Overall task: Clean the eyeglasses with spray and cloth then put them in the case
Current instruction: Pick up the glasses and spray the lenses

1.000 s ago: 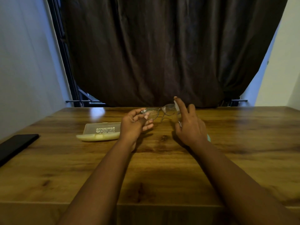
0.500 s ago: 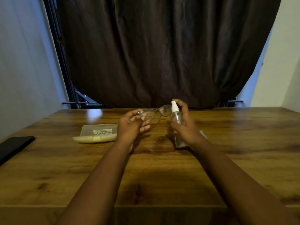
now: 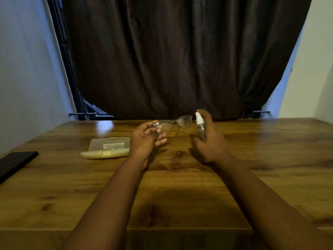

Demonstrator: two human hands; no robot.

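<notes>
At frame centre the left hand (image 3: 146, 139) pinches the eyeglasses (image 3: 173, 124) by one end, lenses turned toward the spray bottle (image 3: 200, 128) gripped in the right hand (image 3: 210, 141) (forefinger atop the nozzle, apparently ready to spray).

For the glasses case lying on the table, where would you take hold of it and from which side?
Grip the glasses case across its short width at mid-length, coming from above. It lies flat and long on the table, left of the left hand, with both long edges exposed. The rounded near edge may slip, so pinch low, probably.
</notes>
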